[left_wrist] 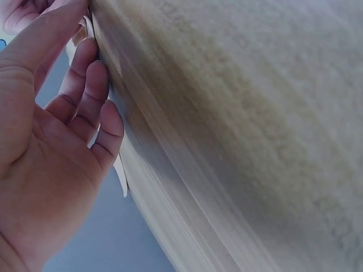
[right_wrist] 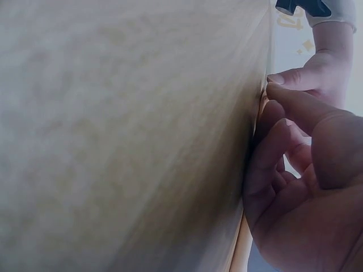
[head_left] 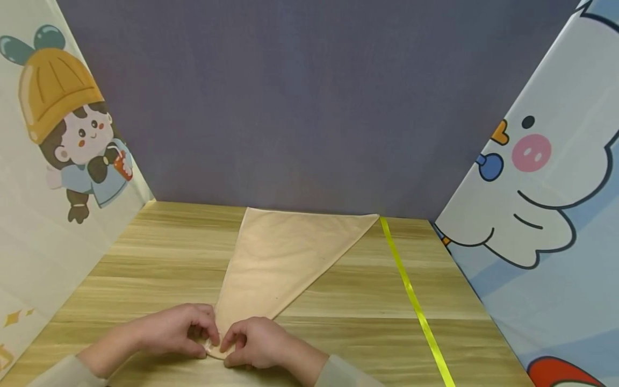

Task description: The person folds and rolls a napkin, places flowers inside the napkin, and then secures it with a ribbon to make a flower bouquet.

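Note:
A beige cloth (head_left: 285, 252) lies flat on the wooden table as a long triangle, its wide side at the back and its narrow end toward me. The near tip looks folded back on itself, with a rounded edge. At the left of that tip my left hand (head_left: 181, 329) pinches the cloth between thumb and fingers. My right hand (head_left: 263, 344) pinches the same end from the right, close beside the left fingertips. In the right wrist view, the right hand's fingers are curled at the table surface; the cloth there is mostly hidden.
A yellow tape strip (head_left: 416, 301) runs front to back along the right of the table (head_left: 358, 322). A grey panel (head_left: 290, 107) stands behind. Printed cartoon panels flank the left (head_left: 29, 231) and right (head_left: 566, 215).

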{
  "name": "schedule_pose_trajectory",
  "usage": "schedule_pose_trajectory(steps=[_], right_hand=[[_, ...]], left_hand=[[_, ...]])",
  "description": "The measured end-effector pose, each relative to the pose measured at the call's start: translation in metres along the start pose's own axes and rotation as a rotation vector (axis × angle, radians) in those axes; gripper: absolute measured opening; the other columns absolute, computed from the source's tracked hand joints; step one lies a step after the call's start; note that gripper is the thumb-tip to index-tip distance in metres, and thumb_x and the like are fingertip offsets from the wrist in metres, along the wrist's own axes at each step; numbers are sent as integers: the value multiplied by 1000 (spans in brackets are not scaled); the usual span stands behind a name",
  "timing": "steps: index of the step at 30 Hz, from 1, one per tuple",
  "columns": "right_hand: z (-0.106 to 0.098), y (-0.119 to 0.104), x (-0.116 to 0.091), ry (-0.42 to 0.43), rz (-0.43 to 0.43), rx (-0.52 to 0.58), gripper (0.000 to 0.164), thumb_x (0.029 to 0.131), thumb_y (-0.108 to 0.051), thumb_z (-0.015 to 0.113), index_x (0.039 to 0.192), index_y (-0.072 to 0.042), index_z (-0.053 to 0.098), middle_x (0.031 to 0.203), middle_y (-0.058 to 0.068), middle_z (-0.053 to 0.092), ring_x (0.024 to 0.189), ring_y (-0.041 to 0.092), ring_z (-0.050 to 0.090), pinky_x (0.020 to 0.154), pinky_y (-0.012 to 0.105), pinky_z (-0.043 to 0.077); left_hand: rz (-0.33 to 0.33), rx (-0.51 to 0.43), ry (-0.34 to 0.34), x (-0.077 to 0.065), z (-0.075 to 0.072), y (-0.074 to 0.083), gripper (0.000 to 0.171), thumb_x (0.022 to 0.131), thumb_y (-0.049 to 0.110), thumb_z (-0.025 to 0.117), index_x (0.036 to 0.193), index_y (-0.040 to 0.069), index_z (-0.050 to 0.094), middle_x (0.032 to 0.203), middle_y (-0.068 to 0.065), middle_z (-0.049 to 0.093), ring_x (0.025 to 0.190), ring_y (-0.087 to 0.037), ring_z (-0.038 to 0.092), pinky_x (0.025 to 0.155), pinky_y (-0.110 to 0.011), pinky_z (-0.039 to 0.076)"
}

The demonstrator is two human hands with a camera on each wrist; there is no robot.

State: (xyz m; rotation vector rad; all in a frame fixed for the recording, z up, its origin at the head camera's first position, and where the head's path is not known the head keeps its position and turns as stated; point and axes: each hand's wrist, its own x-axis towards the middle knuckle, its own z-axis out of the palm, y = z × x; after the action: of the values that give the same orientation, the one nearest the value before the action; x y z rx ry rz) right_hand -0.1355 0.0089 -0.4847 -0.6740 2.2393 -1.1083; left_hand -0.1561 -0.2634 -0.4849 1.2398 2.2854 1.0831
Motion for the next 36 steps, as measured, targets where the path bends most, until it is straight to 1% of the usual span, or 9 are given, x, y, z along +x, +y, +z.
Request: schedule_pose_trajectory(steps=[6, 11, 14, 17, 20, 25, 27, 32, 36], right_hand=[[0, 0, 0, 4, -5, -12, 15, 91, -17, 90, 94, -25, 77, 64, -14, 61, 49, 2, 54, 52, 18, 40], [0, 0, 0, -3, -3, -24, 13, 93, -21, 89, 94, -27, 77, 64, -15, 60, 49, 2, 54, 51, 18, 40], [0, 0, -1, -5, -2, -24, 12, 94, -22, 88, 94, -27, 77, 64, -15, 60, 49, 1, 53, 49, 18, 41], [0, 1, -1, -2, -2, -12, 11, 94, -21, 88, 94, -26, 78, 64, -14, 60, 49, 2, 54, 49, 18, 42], [-1, 1, -1, -1, -1, 1, 11, 94, -20, 87, 94, -25, 78, 64, -13, 60, 49, 2, 54, 48, 19, 42], [-2, 1, -1, -15, -4, 14, 11, 94, -17, 87, 94, -24, 78, 64, -13, 60, 49, 2, 54, 47, 18, 42], [-2, 1, -1, -12, -6, 7, 12, 93, -17, 88, 94, -24, 78, 64, -14, 60, 48, 2, 53, 47, 18, 43], [-2, -1, -2, -10, -5, 14, 11, 93, -16, 88, 95, -23, 79, 65, -13, 61, 49, 2, 54, 48, 18, 42], [-5, 0, -3, -16, 2, 42, 12, 94, -17, 87, 96, -21, 76, 69, -12, 64, 52, 4, 56, 49, 19, 43]], left_hand=[[-4, -9, -9, 0, -1, -2, 21, 91, 17, 89, 110, 22, 81, 98, 4, 69, 91, 2, 60, 74, -22, 55], [-15, -36, -14, -1, 0, -3, 18, 93, 22, 88, 110, 22, 82, 99, 2, 69, 91, 0, 60, 74, -23, 54], [-25, -50, 0, -2, 1, -5, 16, 95, 25, 87, 110, 23, 81, 99, 0, 69, 89, -1, 60, 72, -23, 54], [-30, -51, 22, -2, 1, -6, 15, 96, 25, 87, 108, 22, 79, 97, 0, 68, 87, 0, 60, 70, -23, 54], [-24, -47, 35, -1, 1, -6, 17, 94, 26, 88, 108, 22, 79, 97, 0, 68, 86, -2, 60, 70, -23, 54], [-3, -46, 25, 1, 2, -5, 21, 91, 27, 90, 109, 22, 80, 98, -1, 68, 88, -8, 62, 73, -23, 54], [-4, -40, 17, 2, 1, -5, 20, 91, 25, 90, 109, 23, 81, 99, 0, 68, 88, -7, 61, 73, -23, 54], [-13, -13, -3, 4, -1, -3, 16, 93, 20, 88, 107, 25, 83, 97, 3, 67, 89, 1, 57, 73, -22, 53], [-16, -4, -12, 6, -3, -1, 15, 94, 20, 87, 108, 26, 84, 98, 6, 66, 91, 2, 56, 74, -22, 52]])
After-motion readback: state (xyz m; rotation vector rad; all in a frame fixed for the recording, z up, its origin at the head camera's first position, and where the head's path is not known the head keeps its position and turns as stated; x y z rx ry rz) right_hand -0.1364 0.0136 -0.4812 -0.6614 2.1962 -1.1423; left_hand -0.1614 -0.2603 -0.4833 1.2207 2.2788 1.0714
